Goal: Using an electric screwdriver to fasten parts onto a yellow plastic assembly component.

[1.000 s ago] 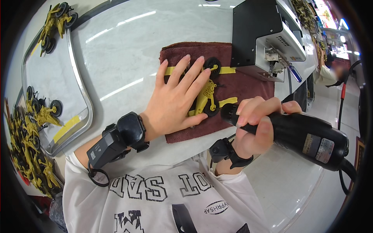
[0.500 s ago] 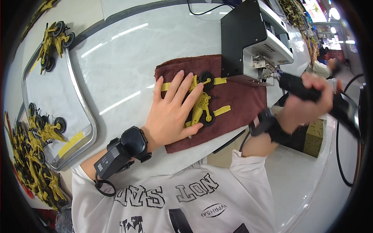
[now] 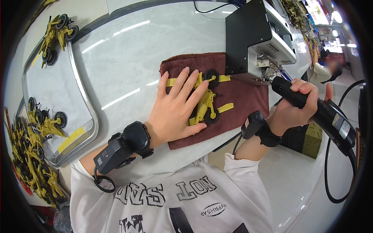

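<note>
A yellow toy motorcycle [image 3: 203, 105] with black wheels lies on its side on a folded brown cloth [image 3: 244, 95]. My left hand [image 3: 176, 106] rests flat over its left part, fingers spread and thumb by the lower wheel. Strips of yellow tape [image 3: 225, 107] lie beside both wheels. My right hand [image 3: 299, 103] is wrapped round a black corded electric screwdriver [image 3: 334, 122]. The screwdriver's front end is at the metal outlet of a black and white screw feeder [image 3: 248, 42]; whether its bit touches there I cannot tell.
To the left stands a metal-rimmed tray [image 3: 91, 116] with several toy motorcycles [image 3: 46, 126]. More lie heaped beyond it at the lower left. The screwdriver's black cable [image 3: 328, 186] loops at the right. An olive box [image 3: 312, 141] sits below my right forearm. Another person is far right.
My right hand has brought the screwdriver's front end up to the screw feeder's outlet, its rear swinging lower. My left hand stays on the toy motorcycle; the view has shifted slightly.
</note>
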`<state>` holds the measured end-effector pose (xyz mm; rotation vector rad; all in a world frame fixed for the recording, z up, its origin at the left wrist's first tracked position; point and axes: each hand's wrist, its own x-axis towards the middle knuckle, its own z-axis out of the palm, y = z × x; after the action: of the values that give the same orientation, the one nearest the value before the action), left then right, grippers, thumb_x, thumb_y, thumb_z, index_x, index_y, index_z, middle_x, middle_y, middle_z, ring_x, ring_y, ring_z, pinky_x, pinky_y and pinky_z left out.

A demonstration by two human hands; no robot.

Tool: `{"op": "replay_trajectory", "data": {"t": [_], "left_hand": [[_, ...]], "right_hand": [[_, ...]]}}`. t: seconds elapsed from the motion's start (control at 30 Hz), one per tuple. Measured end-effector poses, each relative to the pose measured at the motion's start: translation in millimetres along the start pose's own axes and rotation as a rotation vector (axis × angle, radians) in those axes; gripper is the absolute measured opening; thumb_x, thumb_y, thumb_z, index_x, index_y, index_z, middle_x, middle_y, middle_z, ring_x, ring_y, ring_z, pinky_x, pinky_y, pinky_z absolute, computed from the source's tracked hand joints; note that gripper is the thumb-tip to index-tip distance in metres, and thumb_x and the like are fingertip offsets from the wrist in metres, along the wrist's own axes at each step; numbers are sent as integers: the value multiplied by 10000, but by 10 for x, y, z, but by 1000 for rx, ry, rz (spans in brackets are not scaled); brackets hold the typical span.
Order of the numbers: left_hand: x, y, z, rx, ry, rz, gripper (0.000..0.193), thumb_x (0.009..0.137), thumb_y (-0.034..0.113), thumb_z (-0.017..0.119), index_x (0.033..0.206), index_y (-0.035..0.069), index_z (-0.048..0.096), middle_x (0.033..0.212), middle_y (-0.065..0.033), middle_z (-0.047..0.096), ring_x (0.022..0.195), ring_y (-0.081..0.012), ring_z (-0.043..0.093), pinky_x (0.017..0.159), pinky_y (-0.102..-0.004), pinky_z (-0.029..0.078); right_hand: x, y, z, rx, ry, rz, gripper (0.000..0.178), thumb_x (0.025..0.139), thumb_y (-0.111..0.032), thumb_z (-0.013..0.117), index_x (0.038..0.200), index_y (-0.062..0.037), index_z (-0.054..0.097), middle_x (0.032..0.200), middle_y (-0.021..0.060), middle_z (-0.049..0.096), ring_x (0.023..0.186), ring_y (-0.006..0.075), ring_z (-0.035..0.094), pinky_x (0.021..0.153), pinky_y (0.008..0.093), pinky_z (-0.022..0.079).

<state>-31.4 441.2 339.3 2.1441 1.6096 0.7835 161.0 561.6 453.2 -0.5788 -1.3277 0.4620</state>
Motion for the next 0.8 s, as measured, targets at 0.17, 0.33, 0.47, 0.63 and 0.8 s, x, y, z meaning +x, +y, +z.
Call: {"op": "replay_trajectory", "data": {"t": [0.17,0.33,0.47,0.63,0.8], "left_hand": [[-31,-14,1,-15,16,10,898,664,486,708,1397,110,350,1449,-163,310,1361,-357,250,1066,-587,148],[-48,-16,41,-13,15,-1,896,669,485,705,1399,109,347,1451,-165,305,1360,-359,249,1066,-586,148],[-33,-17,26,-14,18,27,902,667,485,708,1402,110,341,1453,-162,300,1359,-355,247,1068,-579,148],[-50,-22,46,7,24,9,915,664,493,708,1407,115,332,1450,-157,308,1358,-353,249,1072,-574,149],[-48,-18,53,3,32,23,919,666,499,704,1412,118,326,1446,-159,311,1355,-356,252,1072,-576,148]], "right_hand": [[-91,-98,3,37,32,28,556,763,-67,576,1262,38,356,603,83,506,489,164,469,514,315,439],[-596,-327,-85,28,-58,269,631,854,-201,581,1376,7,294,643,66,491,469,152,455,495,303,417],[-574,-657,94,361,-179,188,1051,782,-676,562,1470,-65,54,689,54,511,459,165,457,484,314,401],[-675,-523,199,582,-651,56,1030,781,-661,577,1470,-63,98,715,66,509,510,169,497,504,308,408],[-789,-567,155,600,-672,136,977,807,-637,563,1471,-87,103,744,115,539,531,217,535,520,333,433]]}}
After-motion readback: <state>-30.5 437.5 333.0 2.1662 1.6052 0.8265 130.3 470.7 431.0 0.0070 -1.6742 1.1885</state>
